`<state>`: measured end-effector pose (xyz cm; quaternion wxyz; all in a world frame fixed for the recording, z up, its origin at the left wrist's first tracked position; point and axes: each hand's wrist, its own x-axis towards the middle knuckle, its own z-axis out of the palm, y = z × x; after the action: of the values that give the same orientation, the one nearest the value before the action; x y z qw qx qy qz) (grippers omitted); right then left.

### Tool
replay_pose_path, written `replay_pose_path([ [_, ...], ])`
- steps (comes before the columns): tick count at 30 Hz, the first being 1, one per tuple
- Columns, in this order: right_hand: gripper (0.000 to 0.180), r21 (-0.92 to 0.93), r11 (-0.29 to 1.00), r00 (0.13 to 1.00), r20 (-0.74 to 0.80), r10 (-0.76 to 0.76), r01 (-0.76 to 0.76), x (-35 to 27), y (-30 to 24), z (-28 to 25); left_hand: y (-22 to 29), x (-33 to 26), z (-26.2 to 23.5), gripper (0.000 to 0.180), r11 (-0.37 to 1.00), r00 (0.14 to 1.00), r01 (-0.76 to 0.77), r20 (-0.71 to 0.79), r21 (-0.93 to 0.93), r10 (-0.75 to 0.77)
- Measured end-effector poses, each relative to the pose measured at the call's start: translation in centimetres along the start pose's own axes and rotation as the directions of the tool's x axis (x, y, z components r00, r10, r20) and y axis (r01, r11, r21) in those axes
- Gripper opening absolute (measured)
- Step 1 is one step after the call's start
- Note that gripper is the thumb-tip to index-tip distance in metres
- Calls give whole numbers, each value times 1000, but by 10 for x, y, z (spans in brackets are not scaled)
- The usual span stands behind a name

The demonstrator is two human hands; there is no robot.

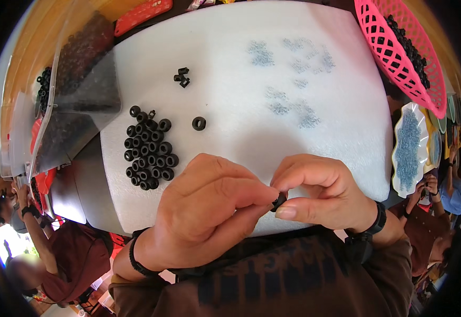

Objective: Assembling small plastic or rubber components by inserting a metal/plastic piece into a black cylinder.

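Note:
My right hand (328, 193) pinches a small black ring-like part (279, 202) between thumb and forefinger, low over the near edge of the white foam sheet (230, 63). My left hand (209, 206) meets it there, fingertips pinched together against the part; anything tiny between them is hidden. Left of my hands lies a cluster of black rings (148, 150), with a single black ring (199, 123) apart from it. Farther back are a few small black pieces (182, 77). Small silvery-blue pieces (307, 113) lie in loose patches on the right half, too fine to make out.
A clear plastic bin (111, 79) with black parts stands at the left. On the right are a pink lattice basket (368, 39) holding black parts and a white scalloped dish (399, 182) of silvery-blue pieces. A red object (143, 16) lies behind. Other people sit at both sides.

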<state>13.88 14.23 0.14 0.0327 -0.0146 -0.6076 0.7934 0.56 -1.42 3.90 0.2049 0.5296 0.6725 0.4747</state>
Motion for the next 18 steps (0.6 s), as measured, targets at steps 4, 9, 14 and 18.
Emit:
replay_pose_path([
  [4, 10, -54, 998, 1000, 9, -24, 24, 6, -10, 1, 1, 1, -4, 25, 1000, 999, -26, -26, 7, 26],
  [9, 11, -94, 993, 997, 2, -76, 75, 19, -17, 1, -2, -2, -8, 25, 996, 993, -84, -83, 11, 85],
  [14, 14, -306, 922, 971, 89, -220, 237, 31, -26, 1, 2, -4, -13, 21, 995, 987, -99, -124, 19, 101],
  [18, 22, -328, 916, 972, 113, -205, 231, 29, -24, -4, 0, 0, -19, 30, 987, 989, -124, -70, 104, 132],
])
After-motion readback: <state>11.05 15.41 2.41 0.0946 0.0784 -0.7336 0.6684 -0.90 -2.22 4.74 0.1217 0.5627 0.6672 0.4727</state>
